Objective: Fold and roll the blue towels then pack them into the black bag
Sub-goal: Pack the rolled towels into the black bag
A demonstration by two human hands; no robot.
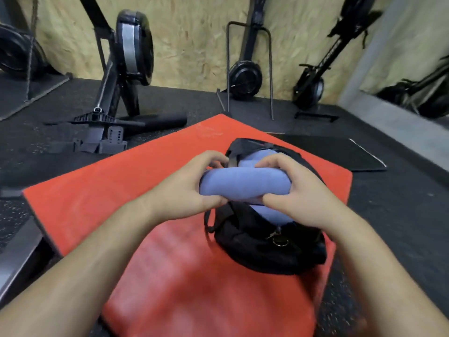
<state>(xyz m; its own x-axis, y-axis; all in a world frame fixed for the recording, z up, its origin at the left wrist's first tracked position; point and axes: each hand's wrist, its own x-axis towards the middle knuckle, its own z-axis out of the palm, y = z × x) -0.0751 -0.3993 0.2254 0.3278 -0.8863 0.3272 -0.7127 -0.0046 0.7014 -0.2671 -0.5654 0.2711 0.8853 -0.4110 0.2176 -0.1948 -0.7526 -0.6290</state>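
Note:
A rolled blue towel (239, 182) is held crosswise just above the open black bag (264, 249). My left hand (194, 184) grips the roll's left end, fingers curled over the top. My right hand (291, 188) grips its right end, thumb underneath. More blue towel (266, 212) shows inside the bag's opening below the roll, and another blue piece (247, 158) sits behind it. The bag lies on a red mat (109, 198), its zipper pull and metal ring (279, 240) facing me.
A black mat (340, 152) lies on the dark rubber floor right of the red mat. Rowing machines (126, 66) and other black gym gear (245, 76) stand along the wooden wall behind. A metal edge (17, 259) runs at the lower left.

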